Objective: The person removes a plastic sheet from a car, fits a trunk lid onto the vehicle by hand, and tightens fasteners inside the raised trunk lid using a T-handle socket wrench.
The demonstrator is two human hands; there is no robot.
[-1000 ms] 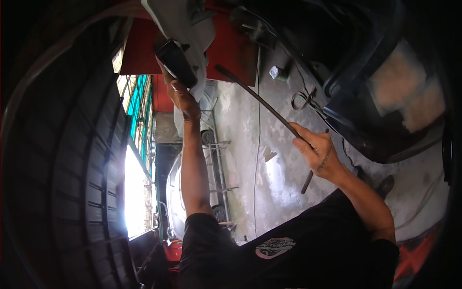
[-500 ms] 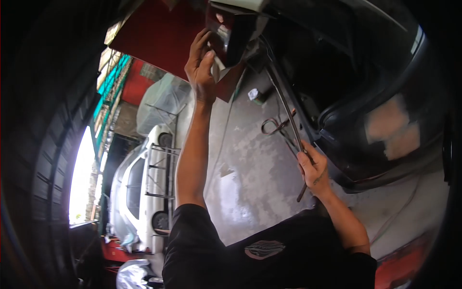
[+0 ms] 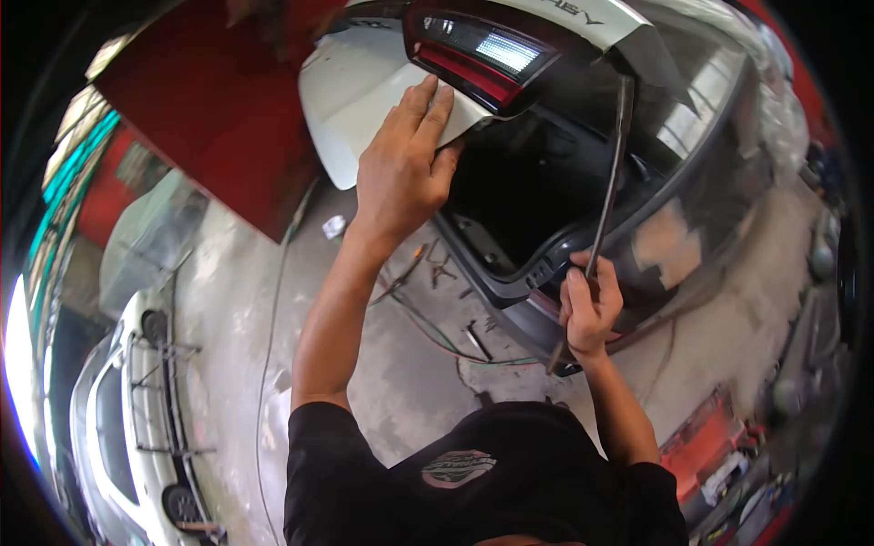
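My left hand (image 3: 405, 164) lies with its fingers stretched along the white lower corner of the raised trunk lid (image 3: 341, 109), just under the tail light (image 3: 487, 59). Its thumb is by the lid's lower edge. A long dark metal rod (image 3: 612, 173) is gripped low down in my right hand (image 3: 592, 305). The rod slants up to the underside of the lid; whether its tip goes inside is unclear. Below my right hand, the rod's lower end sticks out. Beside the rod the trunk opening (image 3: 519, 182) is dark inside.
The dark car body carries a bare tan patch (image 3: 669, 246) on its rear quarter. Hoses (image 3: 419, 318) and several tools lie on the concrete floor. A red panel (image 3: 218, 100) stands at upper left, a white car (image 3: 118, 428) at lower left. Red equipment (image 3: 706, 437) is at lower right.
My view has shifted, so the lid, tail light and trunk now show more fully. My left hand lies flatter on the lid. The rod, still in my right hand, stands more upright.
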